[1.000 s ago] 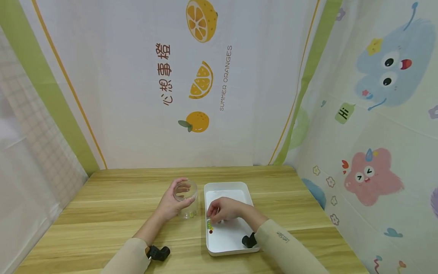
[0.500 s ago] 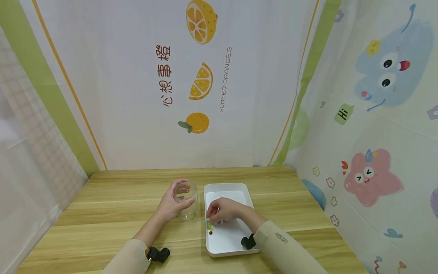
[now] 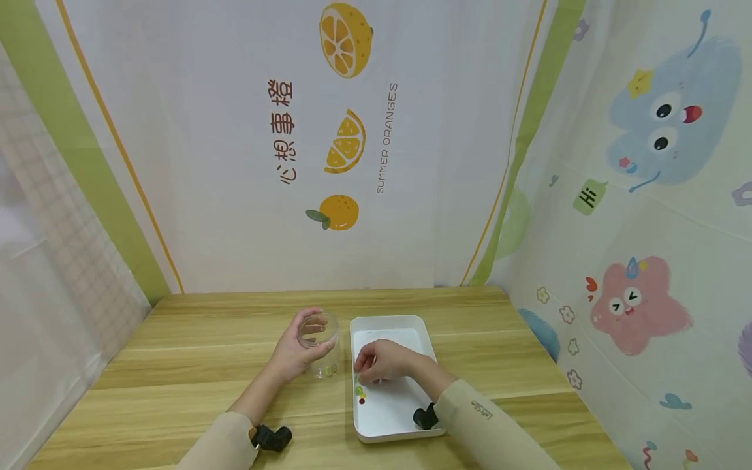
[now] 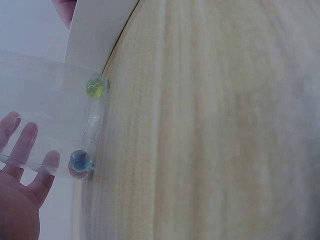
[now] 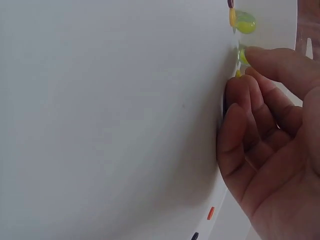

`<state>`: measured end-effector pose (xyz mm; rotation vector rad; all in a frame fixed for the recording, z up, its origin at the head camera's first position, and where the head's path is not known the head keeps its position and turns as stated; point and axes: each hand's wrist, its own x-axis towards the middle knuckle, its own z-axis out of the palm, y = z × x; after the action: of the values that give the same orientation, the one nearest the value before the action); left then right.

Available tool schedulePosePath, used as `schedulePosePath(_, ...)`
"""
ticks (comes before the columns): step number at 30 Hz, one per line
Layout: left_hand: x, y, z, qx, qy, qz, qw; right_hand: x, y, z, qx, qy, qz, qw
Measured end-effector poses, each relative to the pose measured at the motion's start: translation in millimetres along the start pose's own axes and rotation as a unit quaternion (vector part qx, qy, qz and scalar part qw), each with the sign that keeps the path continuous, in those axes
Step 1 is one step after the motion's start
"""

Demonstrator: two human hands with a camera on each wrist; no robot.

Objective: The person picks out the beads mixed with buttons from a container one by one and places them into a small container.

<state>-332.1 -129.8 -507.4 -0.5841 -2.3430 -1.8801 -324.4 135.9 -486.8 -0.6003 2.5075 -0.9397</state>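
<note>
My left hand (image 3: 298, 349) grips a clear jar (image 3: 325, 356), its fingers and thumb around the wall below the open mouth. A few glass marbles lie in the jar's bottom, a yellow-green marble (image 4: 95, 88) and a blue marble (image 4: 79, 160) among them. My right hand (image 3: 384, 361) is low inside the white tray (image 3: 399, 424), by its left wall, with fingers curled. Its thumb and forefinger pinch a yellow-green marble (image 5: 243, 55), partly hidden by the thumb. Beside that lies another yellow-green marble (image 5: 245, 23), with a small flat yellow piece (image 5: 232, 17) and a dark red piece (image 3: 361, 401).
An orange-red piece (image 5: 210, 213) and a black piece (image 5: 195, 236) lie along the tray's edge. Tray and jar stand side by side on the wood-grain table (image 3: 194, 365). Printed curtains (image 3: 223, 248) hang behind and to the right.
My right fingers have shifted slightly at the tray's left wall, and the green marbles beside them look differently placed. The left hand stays on the jar. The head view has tipped up slightly.
</note>
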Motion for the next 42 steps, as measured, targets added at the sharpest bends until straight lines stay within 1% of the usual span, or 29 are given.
schedulePosePath(7, -0.4, 0.0, 0.2, 0.0, 0.002, -0.002, 1.0, 1.3, -0.1, 1.5, -0.007, 0.007, 0.004, 1.0)
schedulePosePath(23, 0.3, 1.2, 0.2, -0.001, 0.0, -0.002, 1.0, 5.2, 2.3, 1.9, -0.015, 0.016, -0.001, 1.0)
schedulePosePath(31, -0.1, 1.7, 0.1, 0.002, 0.001, -0.004, 1.0, 4.8, 6.3, -0.1, -0.001, 0.028, -0.01, 1.0)
schedulePosePath(36, -0.7, 2.1, 0.0, 0.001, 0.0, -0.005, 1.0, 5.0, 10.4, -4.3, 0.015, 0.048, -0.017, 0.999)
schedulePosePath(42, -0.2, 2.3, 0.2, -0.001, 0.001, -0.006, 1.0, 5.1, 14.7, -10.3, 0.038, 0.09, -0.026, 0.995)
